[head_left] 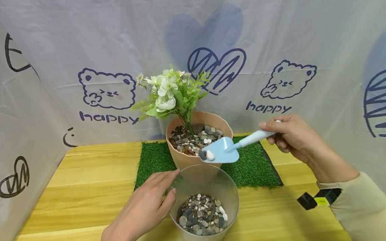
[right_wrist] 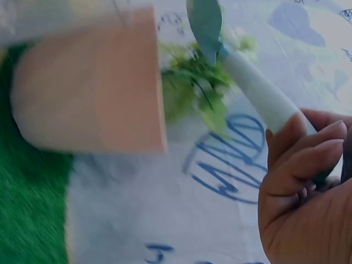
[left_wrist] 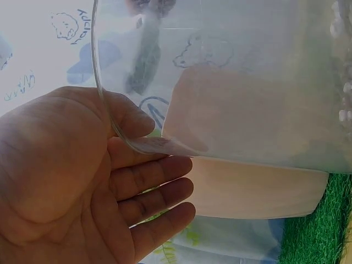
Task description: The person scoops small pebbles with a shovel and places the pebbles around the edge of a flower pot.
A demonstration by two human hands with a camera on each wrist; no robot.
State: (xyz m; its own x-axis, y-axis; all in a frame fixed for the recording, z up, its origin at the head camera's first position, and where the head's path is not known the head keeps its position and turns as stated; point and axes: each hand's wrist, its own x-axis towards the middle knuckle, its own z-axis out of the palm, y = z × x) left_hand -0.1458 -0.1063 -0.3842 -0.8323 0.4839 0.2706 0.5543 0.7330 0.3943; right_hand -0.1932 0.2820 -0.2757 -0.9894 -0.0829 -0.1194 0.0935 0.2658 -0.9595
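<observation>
My right hand [head_left: 292, 133] grips the white handle of a light blue garden trowel [head_left: 225, 151]. One white and a couple of dark pebbles [head_left: 209, 155] sit at the tip of its blade, over the near rim of a peach flowerpot [head_left: 188, 162]. That pot holds pebbles and an upright bunch of white flowers [head_left: 168, 96] with green leaves. My left hand [head_left: 148, 199] rests at the left rim of a clear plastic bucket [head_left: 231, 202], its fingers nearly straight. Mixed pebbles [head_left: 202, 214] cover the bucket's bottom. In the right wrist view, my fingers [right_wrist: 302, 159] wrap the handle.
Under the flowerpot lies a green artificial grass mat [head_left: 254, 168] on a yellow wooden table [head_left: 85, 184]. A pale cloth [head_left: 273, 32] printed with bears and hearts hangs behind and along the sides. The bucket stands in front of the pot, nearer to me.
</observation>
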